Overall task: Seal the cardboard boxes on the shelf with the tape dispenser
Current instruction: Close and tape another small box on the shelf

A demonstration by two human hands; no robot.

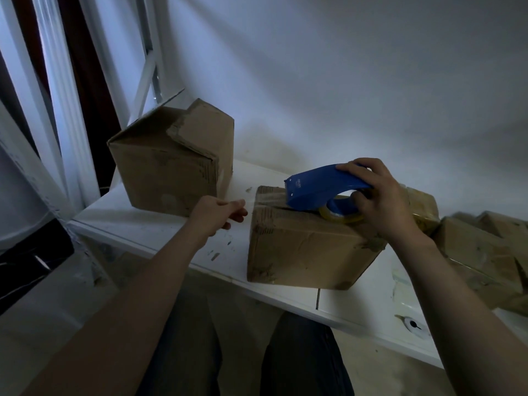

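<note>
A blue tape dispenser point(317, 190) with a clear tape roll point(341, 216) rests on top of the middle cardboard box point(308, 247). My right hand point(377, 198) grips the dispenser's handle from the right. My left hand point(218, 214) hovers just left of this box, its thumb and forefinger pinching what looks like the loose end of clear tape; the tape itself is hard to make out. A taller cardboard box point(168, 164) with raised, unsealed top flaps stands at the left of the white shelf point(160, 232).
More cardboard boxes point(483, 250) crowd the right end of the shelf. A white metal shelf frame point(71, 138) rises at the left, and a white wall stands behind. My legs show below the shelf edge. A small white round fitting point(414, 325) sits near the front edge.
</note>
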